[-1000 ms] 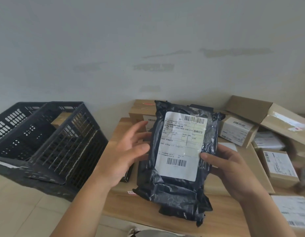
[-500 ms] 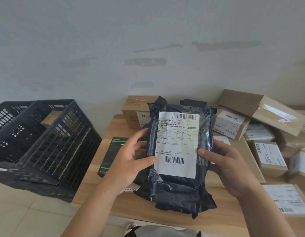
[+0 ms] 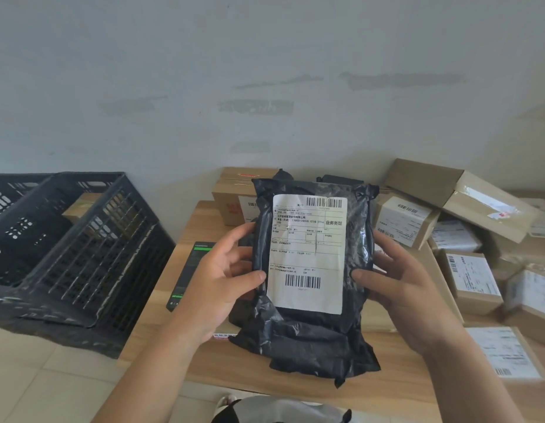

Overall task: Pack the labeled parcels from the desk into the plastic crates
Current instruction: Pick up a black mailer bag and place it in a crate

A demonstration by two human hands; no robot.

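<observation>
**Black parcel held upright over the desk**

Black plastic mailer parcel (image 3: 311,331), crinkled, held upright above the wooden desk (image 3: 185,236), white label (image 3: 308,254) facing the camera with one barcode along its top edge and another near its bottom. Left grip (image 3: 222,282) closed on the parcel's left edge, thumb pressed to the front just beside the label, fingers curled round behind. Right grip (image 3: 396,288) closed on the parcel's right edge the same way, thumb on the front, fingers behind. Bottom of the parcel hanging loose and folded below both hands, not clearly touching the desk.

Left of the parcel, flat on the desk, a dark phone (image 3: 190,274) with a lit green-edged screen. Farther left, off the desk and on the tiled floor, two black plastic crates (image 3: 91,254) side by side with slotted walls; inside the nearer one, a brown box (image 3: 82,206) partly visible through the rim. Behind the parcel, against the wall, a brown carton (image 3: 234,196) with red print. Right of the parcel, a heap of labeled cardboard boxes (image 3: 466,282) on the desk, some stacked, some tilted, the topmost a long carton (image 3: 466,196) lying at a slant. Below the parcel, at the desk's near right corner, one flat labeled box (image 3: 506,352).
</observation>
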